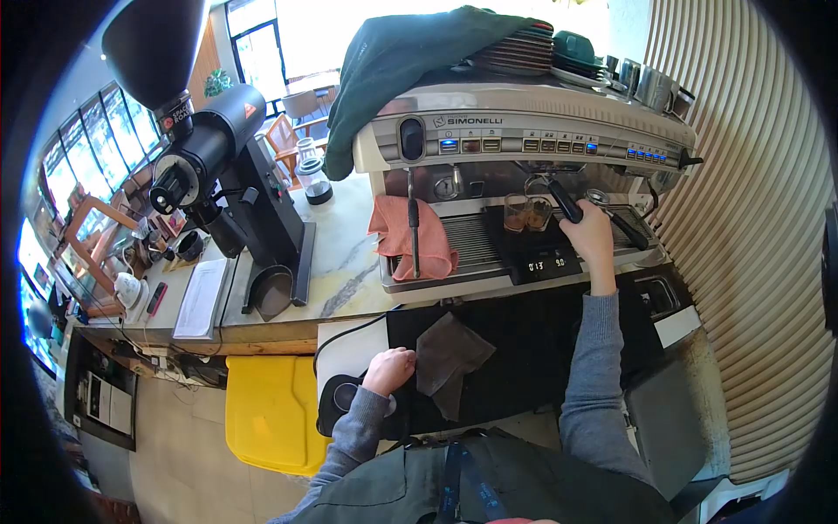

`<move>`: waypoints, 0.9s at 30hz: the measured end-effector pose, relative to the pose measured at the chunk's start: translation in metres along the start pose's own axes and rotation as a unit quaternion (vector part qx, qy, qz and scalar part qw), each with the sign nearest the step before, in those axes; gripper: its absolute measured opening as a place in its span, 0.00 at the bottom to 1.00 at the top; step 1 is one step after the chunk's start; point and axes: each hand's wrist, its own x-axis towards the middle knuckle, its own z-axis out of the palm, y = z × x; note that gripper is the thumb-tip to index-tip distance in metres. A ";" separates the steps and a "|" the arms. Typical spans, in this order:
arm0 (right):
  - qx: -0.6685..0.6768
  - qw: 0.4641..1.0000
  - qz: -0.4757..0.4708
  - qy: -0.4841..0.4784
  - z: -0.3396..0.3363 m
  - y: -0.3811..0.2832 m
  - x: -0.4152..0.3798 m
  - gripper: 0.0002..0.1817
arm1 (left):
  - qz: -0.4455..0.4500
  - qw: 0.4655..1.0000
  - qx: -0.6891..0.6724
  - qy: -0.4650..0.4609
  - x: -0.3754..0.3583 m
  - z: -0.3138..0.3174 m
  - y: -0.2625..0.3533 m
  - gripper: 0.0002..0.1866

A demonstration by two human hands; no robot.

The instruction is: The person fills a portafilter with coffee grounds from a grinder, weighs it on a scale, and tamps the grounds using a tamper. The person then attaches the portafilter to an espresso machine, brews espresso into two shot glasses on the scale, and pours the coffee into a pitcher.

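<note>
My right hand is closed round the end of the black handle of a portafilter at the espresso machine's front. Below the portafilter, two small glasses with brown liquid in them stand on a black scale; its display is lit. My left hand is curled into a fist at the counter edge, beside a grey-brown cloth on the black mat. Its fingers meet the cloth's left edge; what they hold, if anything, is hidden. A round dark piece lies left of that wrist.
A second portafilter is right of my right hand. A pink cloth hangs by the steam wand. Left stands a black grinder, with papers beside it. A yellow bin is below. Stacked plates top the machine.
</note>
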 end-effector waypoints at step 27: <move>0.003 1.000 -0.014 0.003 0.001 0.002 0.000 0.21 | -0.012 1.000 -0.007 -0.014 0.000 -0.002 0.001 0.08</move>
